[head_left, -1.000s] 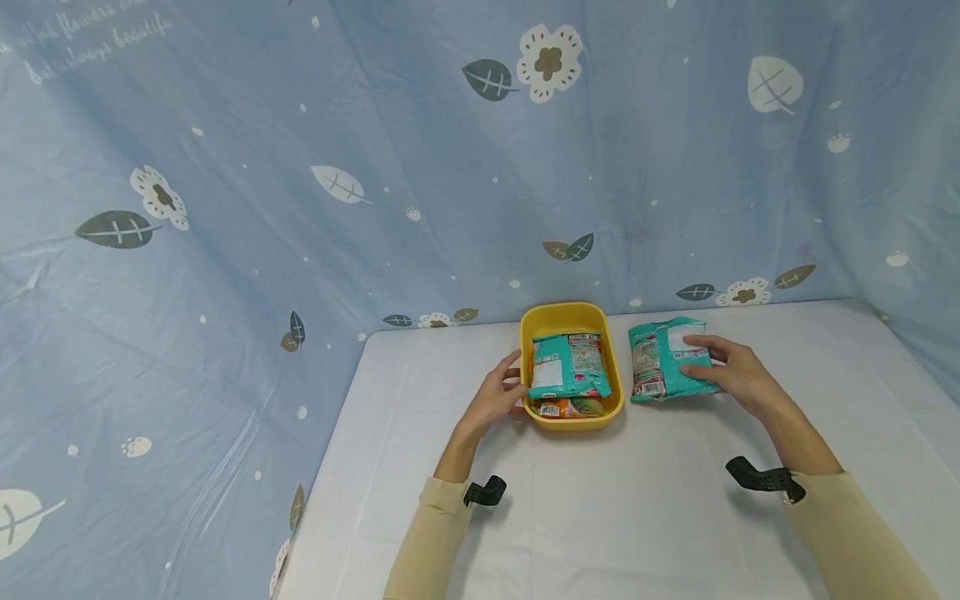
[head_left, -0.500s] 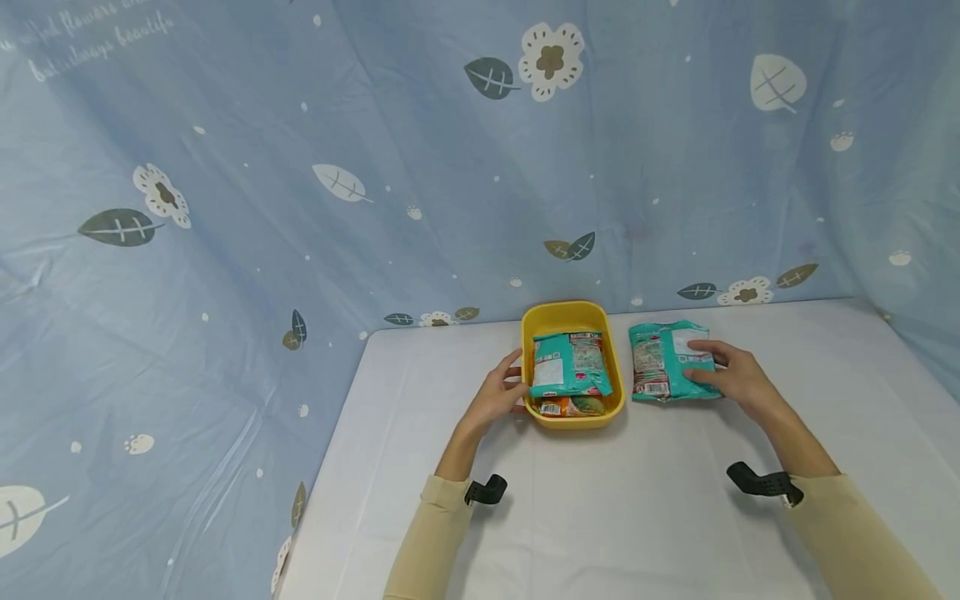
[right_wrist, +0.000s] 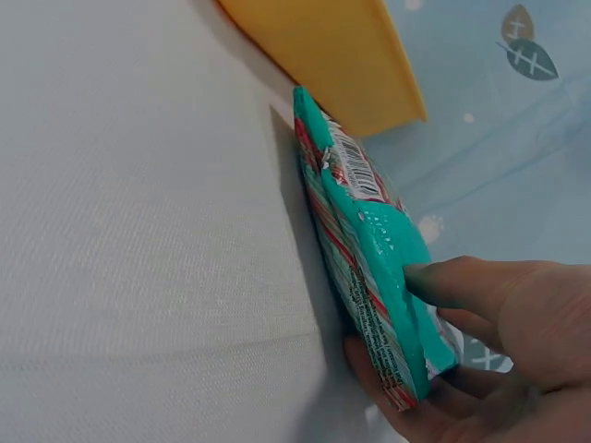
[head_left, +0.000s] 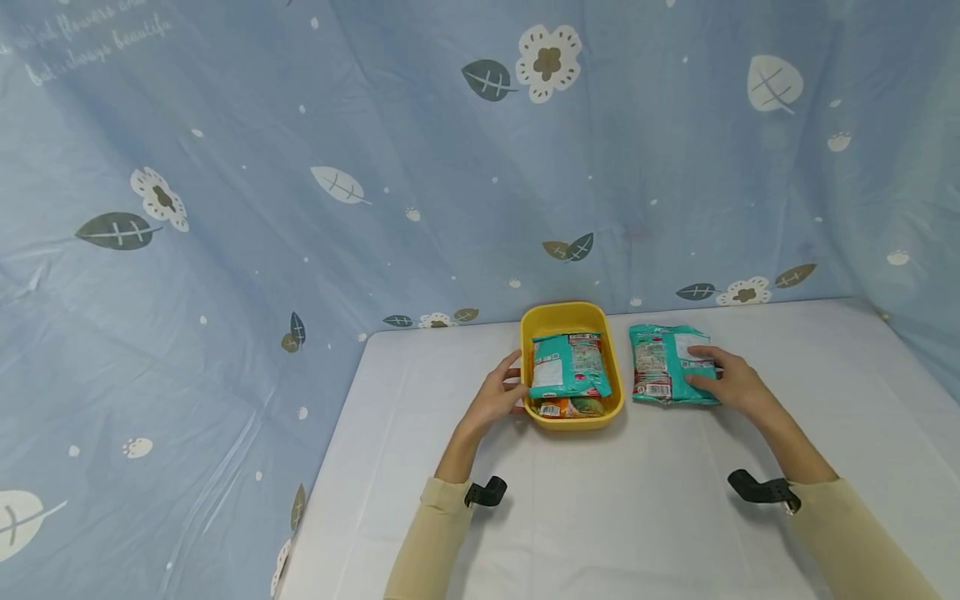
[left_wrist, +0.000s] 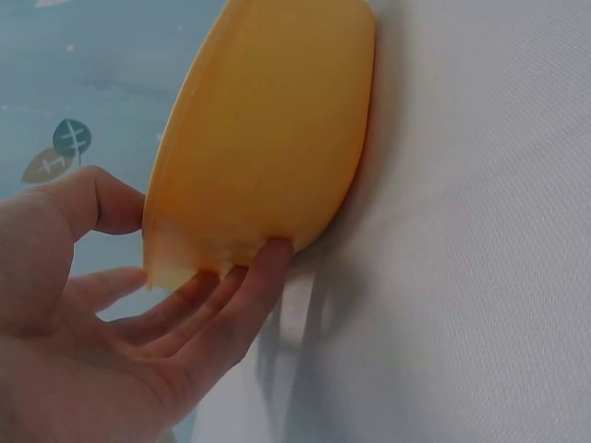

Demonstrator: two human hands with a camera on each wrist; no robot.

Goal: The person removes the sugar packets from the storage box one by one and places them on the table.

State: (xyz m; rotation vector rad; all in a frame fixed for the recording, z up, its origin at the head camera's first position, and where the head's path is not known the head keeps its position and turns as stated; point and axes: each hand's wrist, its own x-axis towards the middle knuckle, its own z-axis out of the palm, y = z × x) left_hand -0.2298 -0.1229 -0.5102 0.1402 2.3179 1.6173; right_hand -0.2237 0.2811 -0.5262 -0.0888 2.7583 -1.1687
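Observation:
A yellow tub (head_left: 570, 425) stands near the back of the white table, holding a teal food packet (head_left: 550, 375) on top of an orange one (head_left: 581, 407). My left hand (head_left: 493, 397) holds the tub's left side, thumb at the rim and fingers along the outer wall (left_wrist: 268, 129). To the right of the tub, a second teal packet (head_left: 667, 367), square with a printed back and barcode, lies nearly flat. My right hand (head_left: 735, 383) pinches this packet's right end, thumb on top and fingers underneath, as the right wrist view shows.
Behind the table hangs a blue cloth (head_left: 420, 167) printed with leaves and flowers, close to the tub's back. A white cloth (head_left: 600, 517) covers the table. A narrow gap separates the tub from the right packet.
My right hand and its packet have come down slightly and a little toward me, and the packet lies flatter. The left hand and the tub have stayed in place.

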